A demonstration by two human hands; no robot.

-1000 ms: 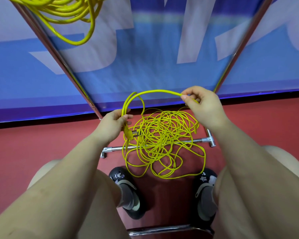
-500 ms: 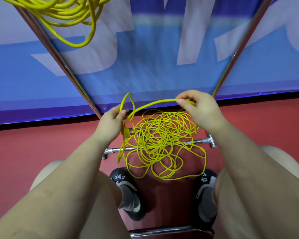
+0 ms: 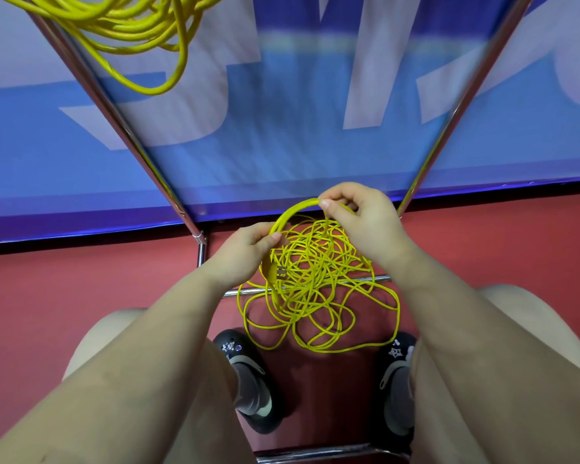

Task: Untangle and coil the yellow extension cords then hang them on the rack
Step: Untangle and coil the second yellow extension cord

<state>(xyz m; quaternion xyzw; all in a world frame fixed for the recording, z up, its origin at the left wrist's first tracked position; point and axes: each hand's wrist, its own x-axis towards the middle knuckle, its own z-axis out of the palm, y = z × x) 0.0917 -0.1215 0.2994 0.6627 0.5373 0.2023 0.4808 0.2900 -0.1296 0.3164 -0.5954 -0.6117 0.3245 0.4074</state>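
Note:
A tangled yellow extension cord (image 3: 315,296) lies in a loose heap on the red floor, draped over the rack's low crossbar (image 3: 375,280). My left hand (image 3: 245,252) pinches the cord near its yellow plug (image 3: 271,271), which hangs just below the fingers. My right hand (image 3: 362,219) grips the same cord a short way along, and a small arc of cord spans between the two hands. Another yellow cord (image 3: 141,25) hangs in coiled loops from the rack at the top left.
Two slanted chrome rack legs (image 3: 121,128) (image 3: 462,105) frame a blue and white banner (image 3: 282,112) behind. Another rack bar (image 3: 315,452) runs along the floor near my black shoes (image 3: 248,380) (image 3: 395,380). My bare knees flank the heap.
My hands have come closer together, so the arc of cord between them is shorter. The heap on the floor has shifted only slightly.

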